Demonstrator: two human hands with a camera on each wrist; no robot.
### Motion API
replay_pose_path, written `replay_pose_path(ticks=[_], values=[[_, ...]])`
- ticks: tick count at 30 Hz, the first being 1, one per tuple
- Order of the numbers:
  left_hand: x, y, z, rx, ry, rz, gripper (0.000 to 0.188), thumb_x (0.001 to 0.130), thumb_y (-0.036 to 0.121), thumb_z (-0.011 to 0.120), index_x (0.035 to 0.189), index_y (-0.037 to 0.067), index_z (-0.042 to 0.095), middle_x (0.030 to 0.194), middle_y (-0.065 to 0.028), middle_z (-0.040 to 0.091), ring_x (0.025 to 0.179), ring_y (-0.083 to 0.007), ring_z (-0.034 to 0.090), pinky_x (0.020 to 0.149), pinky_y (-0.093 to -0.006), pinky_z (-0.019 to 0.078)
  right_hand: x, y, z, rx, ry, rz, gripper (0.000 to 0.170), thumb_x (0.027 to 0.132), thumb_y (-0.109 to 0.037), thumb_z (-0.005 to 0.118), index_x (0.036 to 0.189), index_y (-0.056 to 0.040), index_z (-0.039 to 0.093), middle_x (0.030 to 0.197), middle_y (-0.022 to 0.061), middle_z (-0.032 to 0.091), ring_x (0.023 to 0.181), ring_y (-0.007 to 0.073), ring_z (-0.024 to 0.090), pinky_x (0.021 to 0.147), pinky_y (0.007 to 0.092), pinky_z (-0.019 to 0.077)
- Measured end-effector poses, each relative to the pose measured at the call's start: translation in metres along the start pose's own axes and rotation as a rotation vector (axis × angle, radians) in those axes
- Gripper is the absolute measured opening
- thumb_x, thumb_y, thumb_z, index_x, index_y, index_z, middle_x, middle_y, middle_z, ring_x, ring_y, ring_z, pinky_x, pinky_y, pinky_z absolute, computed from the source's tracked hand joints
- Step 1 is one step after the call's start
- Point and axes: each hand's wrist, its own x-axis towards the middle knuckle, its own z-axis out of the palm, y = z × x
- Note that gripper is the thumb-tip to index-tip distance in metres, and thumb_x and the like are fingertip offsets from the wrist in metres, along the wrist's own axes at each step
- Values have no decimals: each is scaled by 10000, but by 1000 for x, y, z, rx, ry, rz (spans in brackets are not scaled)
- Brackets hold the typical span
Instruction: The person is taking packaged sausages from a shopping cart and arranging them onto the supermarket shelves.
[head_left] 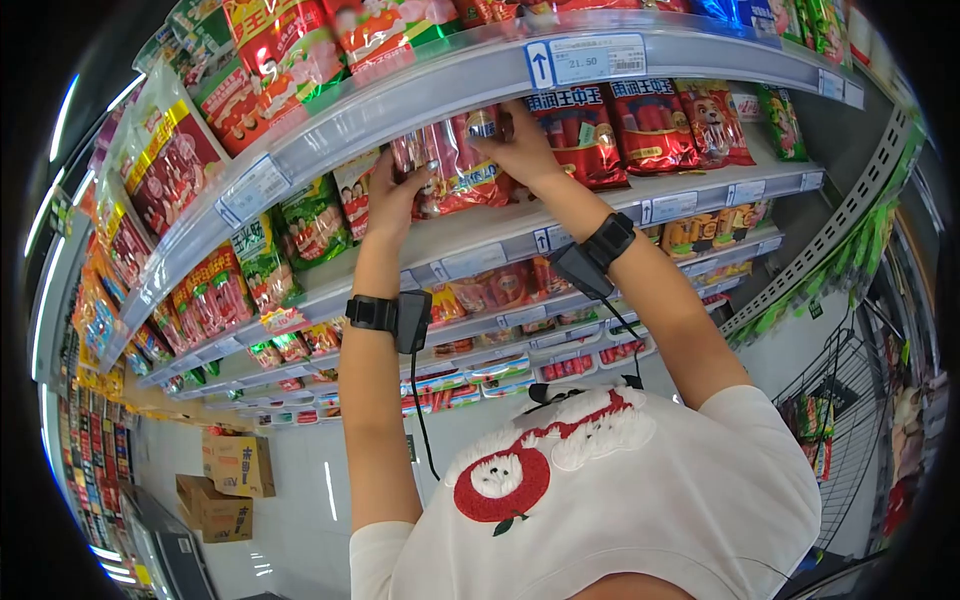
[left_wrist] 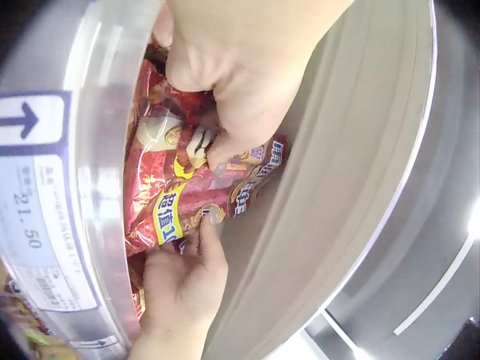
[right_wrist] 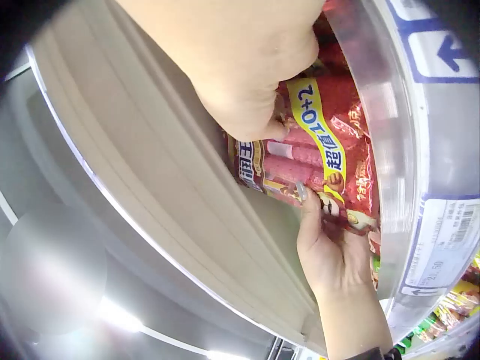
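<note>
A red, partly see-through bag of sausages (head_left: 455, 165) stands at the front of a middle shelf, under the shelf above. My left hand (head_left: 393, 198) holds its left side, thumb across the front. From the other side my right hand (head_left: 523, 148) grips it, thumb also on the front. In the left wrist view the bag (left_wrist: 187, 187) lies between the left hand (left_wrist: 240, 75) and the right hand (left_wrist: 184, 281). Yellow print and pink sausages show on the bag (right_wrist: 322, 142) in the right wrist view. The fingers behind the bag are hidden.
Red sausage packs (head_left: 575, 135) stand right of the bag, and a green pack (head_left: 312, 218) to its left. The upper shelf's edge with a price tag (head_left: 585, 62) runs close above the hands. Cardboard boxes (head_left: 237, 463) lie on the floor; a wire cart (head_left: 840, 440) stands at right.
</note>
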Motion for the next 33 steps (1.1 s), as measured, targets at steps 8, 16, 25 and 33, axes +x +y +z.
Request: replay_pose_path(ticks=[8,16,25,33], values=[[-11,4,-17,11,142,26,302,740,-56,616,1030,-11,540,906,-46,610,779,-112,564,711,-240,445,-4,-4,5,-233,54,-84,530,724,-247,681,1136,0,456,1146,198,441,1104,342,405,940,378,351],[-9,-3,-17,77,177,12,285,742,-14,640,1005,-16,530,897,-57,611,790,-109,562,718,-251,446,-13,-21,8,-472,-33,-101,861,621,-351,751,1274,0,313,1344,282,100,1241,451,195,1012,422,277],[-12,-4,-4,123,63,-44,544,741,16,649,1204,6,364,1040,-77,564,925,-148,550,796,-284,445,-14,-22,6,-484,-172,26,1024,556,-352,785,1330,11,221,1307,332,222,1229,463,256,1011,427,292],[-10,-4,-6,28,72,-205,502,732,-2,638,1185,23,424,1037,-68,575,933,-157,556,824,-293,435,-15,-25,3,-480,-175,24,1005,572,-342,778,1329,17,222,1296,320,238,1215,450,287,1002,415,308]])
